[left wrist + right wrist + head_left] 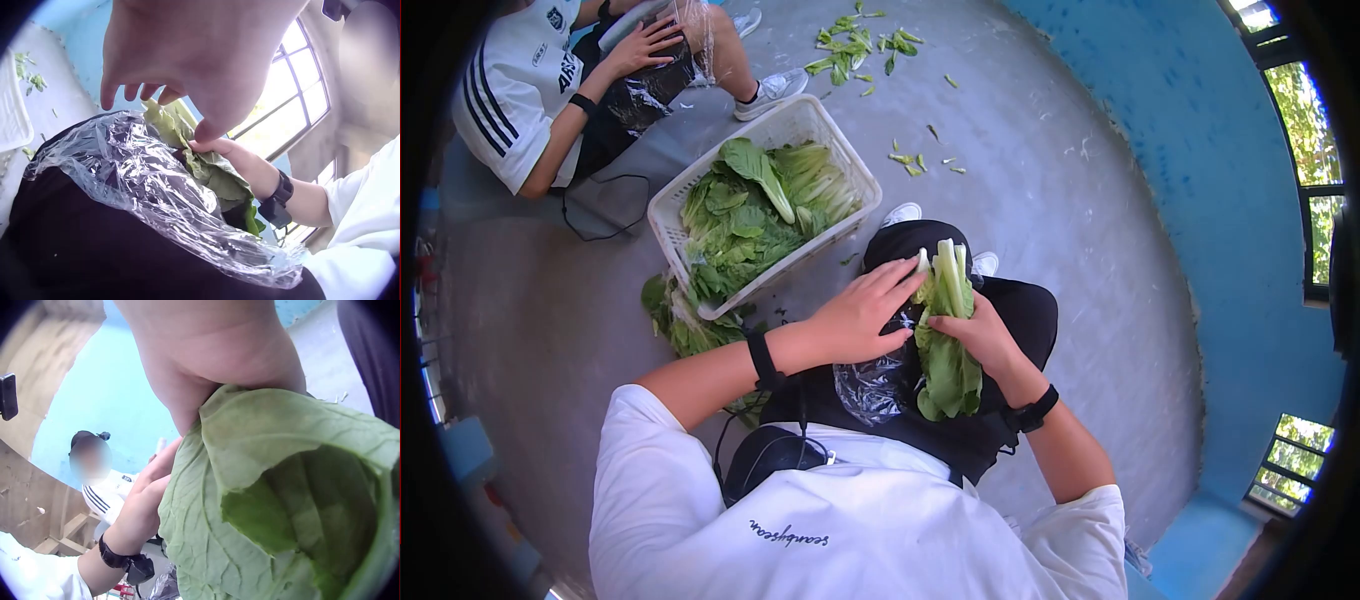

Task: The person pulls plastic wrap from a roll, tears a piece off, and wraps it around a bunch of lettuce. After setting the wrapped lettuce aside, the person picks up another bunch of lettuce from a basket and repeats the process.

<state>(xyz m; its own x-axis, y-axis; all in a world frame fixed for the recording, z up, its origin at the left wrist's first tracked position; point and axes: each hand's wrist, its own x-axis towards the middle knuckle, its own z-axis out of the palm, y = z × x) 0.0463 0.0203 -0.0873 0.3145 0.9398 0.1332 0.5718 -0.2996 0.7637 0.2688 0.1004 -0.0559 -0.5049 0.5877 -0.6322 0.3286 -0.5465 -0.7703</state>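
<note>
A bunch of leafy greens (pixel 945 330) with pale stalks stands over the person's lap, stalk ends pointing away from the body. The right hand (pixel 985 335) grips it from the right side, thumb across the leaves. On the other side, the left hand (pixel 870 310) reaches over with fairly straight fingers, their tips right at the pale stalks. Below that hand, clear plastic film (pixel 156 181) covers the dark-trousered thigh. Broad leaves (pixel 250 506) fill much of the right wrist view and partly hide the right fingers.
A white plastic crate (pixel 662 225) full of leafy greens stands at front left, with more greens (pixel 690 330) on the floor beside it. Leaf scraps (pixel 840 50) lie farther off. Another person (pixel 520 90) sits at upper left. A blue wall (pixel 1200 200) curves along the right.
</note>
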